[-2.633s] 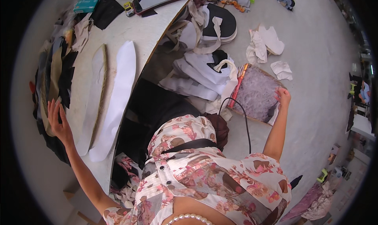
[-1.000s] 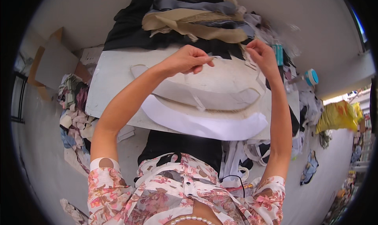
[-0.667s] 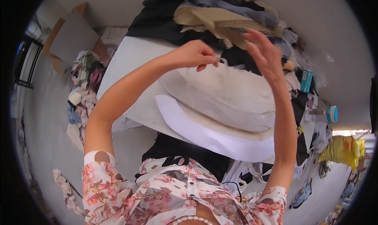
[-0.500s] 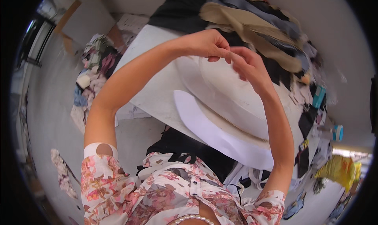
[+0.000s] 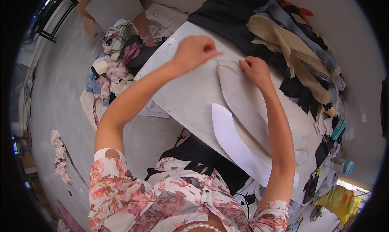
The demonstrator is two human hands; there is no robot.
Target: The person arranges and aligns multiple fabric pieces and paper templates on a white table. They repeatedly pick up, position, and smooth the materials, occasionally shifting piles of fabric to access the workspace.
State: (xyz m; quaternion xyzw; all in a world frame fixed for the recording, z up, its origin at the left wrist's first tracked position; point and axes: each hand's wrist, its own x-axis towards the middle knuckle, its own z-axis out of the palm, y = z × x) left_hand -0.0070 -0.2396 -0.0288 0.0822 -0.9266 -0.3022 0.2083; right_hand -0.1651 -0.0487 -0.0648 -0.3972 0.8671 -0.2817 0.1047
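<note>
Grey worktable (image 5: 190,98) is spreading under both hands; concrete floor (image 5: 60,106) is lying off to the left hand's side, with a scrap fabric heap (image 5: 113,65) on it. Stack of folded cloth (image 5: 283,41), black, tan and grey, is sitting just beyond the right hand. White curved pattern piece (image 5: 237,145) is lying nearer the body, below the right forearm. Cream curved fabric piece (image 5: 243,106) is lying flat, its pointed tip between the two hands. Left hand (image 5: 194,51) is curling nearly closed, fingertips pinching at the tip's edge. Right hand (image 5: 254,69) is closing loosely, fingers pressing on the same tip. Against half a second back, the hands are now lowered to the table and spread apart, the cream piece no longer lifted.
</note>
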